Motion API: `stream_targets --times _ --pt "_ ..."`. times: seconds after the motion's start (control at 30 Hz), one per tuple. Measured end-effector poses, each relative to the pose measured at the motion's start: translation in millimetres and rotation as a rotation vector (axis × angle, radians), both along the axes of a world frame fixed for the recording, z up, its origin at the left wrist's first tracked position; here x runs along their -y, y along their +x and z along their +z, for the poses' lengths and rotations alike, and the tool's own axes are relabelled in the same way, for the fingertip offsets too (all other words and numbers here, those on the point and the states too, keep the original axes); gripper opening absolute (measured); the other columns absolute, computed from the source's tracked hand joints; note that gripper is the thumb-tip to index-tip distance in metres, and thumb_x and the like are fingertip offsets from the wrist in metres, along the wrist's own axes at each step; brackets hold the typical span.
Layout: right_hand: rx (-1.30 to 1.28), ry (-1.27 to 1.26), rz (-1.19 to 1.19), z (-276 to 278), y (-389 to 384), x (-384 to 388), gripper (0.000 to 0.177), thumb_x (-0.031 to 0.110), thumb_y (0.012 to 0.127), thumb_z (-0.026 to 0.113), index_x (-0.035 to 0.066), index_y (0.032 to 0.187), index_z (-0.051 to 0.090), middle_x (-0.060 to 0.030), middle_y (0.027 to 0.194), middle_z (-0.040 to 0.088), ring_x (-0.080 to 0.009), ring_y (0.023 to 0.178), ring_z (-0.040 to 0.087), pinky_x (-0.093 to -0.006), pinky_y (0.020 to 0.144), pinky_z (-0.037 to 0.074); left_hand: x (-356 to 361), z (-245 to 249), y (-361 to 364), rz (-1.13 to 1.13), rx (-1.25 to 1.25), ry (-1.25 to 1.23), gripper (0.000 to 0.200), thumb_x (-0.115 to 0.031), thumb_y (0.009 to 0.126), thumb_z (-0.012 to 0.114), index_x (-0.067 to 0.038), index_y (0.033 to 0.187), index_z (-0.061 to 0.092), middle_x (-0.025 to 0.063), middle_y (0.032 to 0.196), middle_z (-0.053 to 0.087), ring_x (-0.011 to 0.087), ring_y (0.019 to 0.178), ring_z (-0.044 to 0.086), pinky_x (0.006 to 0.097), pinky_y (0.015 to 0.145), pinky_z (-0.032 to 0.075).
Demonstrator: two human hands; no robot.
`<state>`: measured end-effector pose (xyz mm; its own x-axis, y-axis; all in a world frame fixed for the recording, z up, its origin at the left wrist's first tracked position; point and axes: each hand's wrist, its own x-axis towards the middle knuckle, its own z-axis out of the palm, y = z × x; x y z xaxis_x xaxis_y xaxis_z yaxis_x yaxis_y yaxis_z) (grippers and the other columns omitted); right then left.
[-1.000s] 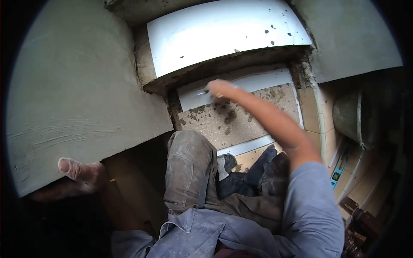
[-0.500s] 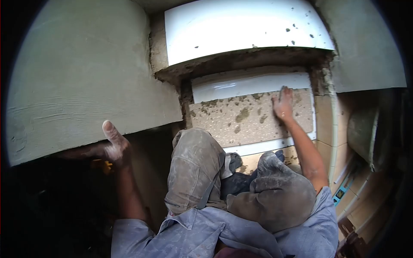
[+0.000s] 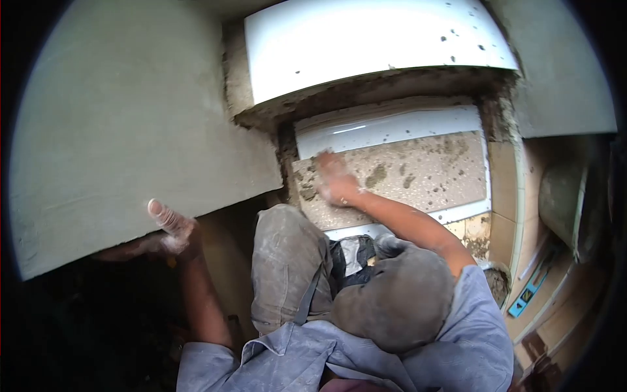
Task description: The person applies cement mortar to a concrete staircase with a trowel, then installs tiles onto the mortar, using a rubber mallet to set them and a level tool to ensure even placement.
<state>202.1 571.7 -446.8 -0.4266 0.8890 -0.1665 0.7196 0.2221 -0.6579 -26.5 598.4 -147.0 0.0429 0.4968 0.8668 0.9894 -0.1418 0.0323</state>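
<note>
A speckled beige slab with dark mortar spots lies on a white panel in front of my knees. My right hand is over the left end of the slab, blurred by motion, its fingers stretched out. At the lower edge of the grey plastered surface is my left hand, thumb up on the surface and fingers partly hidden in shadow below the edge. Both hands look dusty, and nothing is visible in either.
A brightly lit white panel with dark specks is above the slab. At the right are a blue spirit level, tan wall tiles and a grey container. A round mortar-filled vessel is near my right sleeve.
My right hand has moved left across the slab, from its right part to its left end. My left hand has stayed at the grey edge. The view has shifted slightly.
</note>
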Motion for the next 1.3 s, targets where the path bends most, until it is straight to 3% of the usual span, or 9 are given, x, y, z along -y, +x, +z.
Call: stream_targets --times 0.2,0.27,0.37,0.47,0.57,1.07,1.13,1.23,1.3 --pt "-0.057 -0.239 0.554 -10 12 42 0.043 0.019 0.078 0.059 0.011 0.12 0.062 -0.0154 0.118 0.064 -0.0339 0.106 0.062 -0.0446 0.088 0.051 3 -16 -13 -0.052 0.078 0.026 0.1 -0.036 0.094 0.059 0.004 0.147 -0.015 0.0327 0.152 -0.007 0.0429 0.143 0.009 0.0498 0.116 0.012" --pt "0.239 -0.506 0.436 32 59 34 0.041 0.029 0.08 0.059 0.014 0.117 0.065 -0.0134 0.115 0.065 -0.0336 0.102 0.063 -0.0426 0.086 0.051 16 -33 -20 0.096 -0.03 -0.049 0.093 -0.031 0.094 0.059 0.004 0.148 -0.008 0.0321 0.153 -0.002 0.0414 0.143 0.013 0.0482 0.117 0.01" --pt "0.13 -0.233 -0.245 29 170 60 0.032 0.024 0.08 0.057 0.01 0.107 0.066 -0.0174 0.107 0.066 -0.0377 0.095 0.063 -0.0449 0.081 0.051 80 -80 -22 0.121 0.056 -0.439 0.073 -0.022 0.097 0.054 0.005 0.149 0.011 0.0283 0.154 0.012 0.0378 0.143 0.019 0.0466 0.117 0.012" --pt "0.432 -0.209 -0.923 21 278 82 0.036 0.02 0.081 0.056 0.001 0.112 0.06 -0.0269 0.11 0.061 -0.0428 0.101 0.059 -0.0476 0.088 0.049 129 -162 -19 -0.261 0.921 -1.123 0.032 -0.016 0.096 0.052 0.003 0.122 0.058 0.0144 0.116 0.063 0.0249 0.11 0.058 0.0377 0.1 0.042" --pt "0.537 -0.227 -1.092 -11 352 117 0.048 0.023 0.076 0.063 0.0 0.118 0.057 -0.0276 0.113 0.06 -0.0418 0.11 0.057 -0.048 0.096 0.046 134 -270 -46 0.045 1.153 -1.566 0.025 -0.02 0.095 0.056 -0.001 0.109 0.064 0.0101 0.101 0.067 0.021 0.098 0.062 0.0331 0.092 0.046" --pt "0.12 -0.465 -1.366 0 394 116 0.063 0.025 0.069 0.073 -0.001 0.124 0.058 -0.0242 0.121 0.062 -0.0342 0.11 0.06 -0.0394 0.097 0.045 109 -414 -55 -0.148 2.226 -1.523 0.022 -0.025 0.094 0.061 -0.005 0.102 0.064 0.0064 0.095 0.066 0.0177 0.09 0.062 0.0297 0.086 0.046" --pt "-0.14 -0.419 -1.427 -4 398 111 0.059 0.017 0.069 0.074 -0.004 0.122 0.059 -0.0233 0.116 0.064 -0.0319 0.104 0.064 -0.0368 0.092 0.048 100 -408 -45 -0.209 2.229 -1.477 0.022 -0.026 0.094 0.061 -0.006 0.101 0.064 0.0059 0.094 0.066 0.0173 0.089 0.062 0.0293 0.086 0.047" --pt "-0.267 -0.283 -1.546 24 387 92 0.055 0.005 0.071 0.07 -0.008 0.122 0.058 -0.0221 0.114 0.065 -0.0274 0.101 0.064 -0.0334 0.089 0.048 77 -374 -23 -0.162 1.371 -1.453 0.023 -0.032 0.093 0.063 -0.009 0.097 0.062 0.0022 0.089 0.064 0.014 0.08 0.06 0.0288 0.079 0.049" --pt "-0.332 -0.134 -1.611 22 391 78 0.048 0.001 0.074 0.069 -0.005 0.12 0.06 -0.0187 0.104 0.067 -0.024 0.089 0.066 -0.0318 0.076 0.051 51 -354 -10 -0.121 1.325 -1.461 0.024 -0.032 0.094 0.062 -0.008 0.101 0.06 0.002 0.087 0.062 0.0143 0.076 0.06 0.0311 0.074 0.05"
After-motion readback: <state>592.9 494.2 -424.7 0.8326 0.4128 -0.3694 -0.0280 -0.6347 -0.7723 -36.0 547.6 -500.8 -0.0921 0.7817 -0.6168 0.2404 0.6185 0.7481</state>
